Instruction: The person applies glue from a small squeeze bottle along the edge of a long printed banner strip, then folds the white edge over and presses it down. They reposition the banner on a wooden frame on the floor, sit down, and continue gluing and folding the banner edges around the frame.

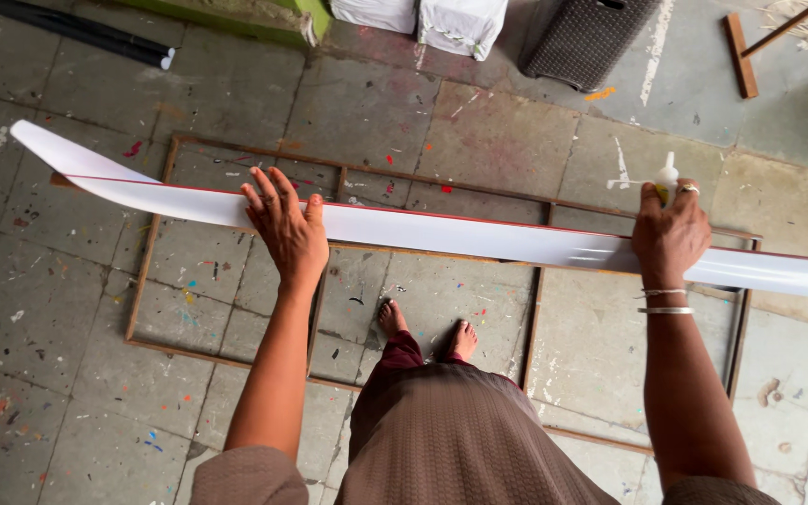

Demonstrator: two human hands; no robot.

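Nearest the camera, the person's bare feet point(427, 335) stand on the paint-flecked stone floor point(67, 309), inside a wooden frame point(147, 271) that lies flat there.

Above them a long white strip point(460, 236) with a thin red upper edge is held crosswise at waist height. The left hand point(287, 229) lies flat on it, fingers point(268, 192) spread and straight, pressing rather than gripping; the strip runs out well past those fingers and tapers to a curved tip. The right hand point(670, 234) is closed over the strip, and between its fingers it also pinches a small white bottle with a nozzle point(668, 175), which stands upright just beyond the knuckles.

To do this well, I judge the flat palm should keep even pressure so the strip does not twist, while the bottle hand keeps the nozzle over the strip's far edge; the unsupported ends look likely to sag.

Beyond the fingers, the frame's far rail crosses the floor. Further still stand a dark woven basket point(586, 37), white wrapped blocks point(460, 23) and a black tube point(77, 33).
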